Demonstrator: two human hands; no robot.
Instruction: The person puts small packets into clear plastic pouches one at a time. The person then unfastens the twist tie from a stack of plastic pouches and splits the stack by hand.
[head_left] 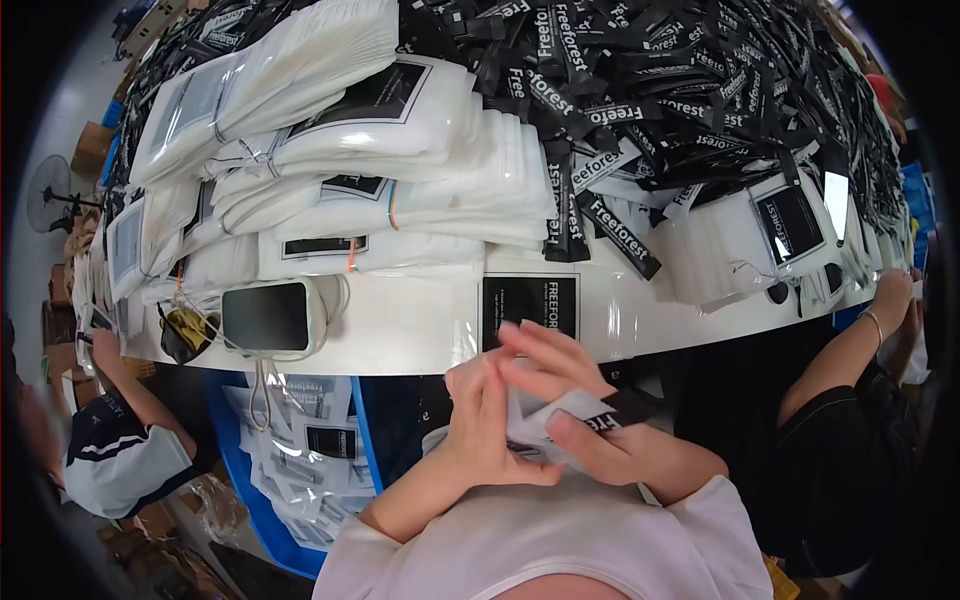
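Observation:
Both hands are raised close together in front of the chest, at the table's front edge. My right hand (625,440) is closed on a small black-and-white printed packet (585,415), with the thumb across it. My left hand (482,425) has its fingers spread beside the packet and its fingertips near my right fingers; a pale wrap (530,430) lies between the palms, partly hidden. Just beyond my fingertips, a clear bag with a black FREEFOREST label (530,302) lies flat on the white table (420,310).
Banded stacks of clear bags (330,140) stand at the left, a phone (265,318) before them. Black Freeforest packets (690,90) are heaped behind. Another bag stack (720,250) stands right. A blue bin (365,450) sits below the table. Co-workers' arms (835,355) show at both sides.

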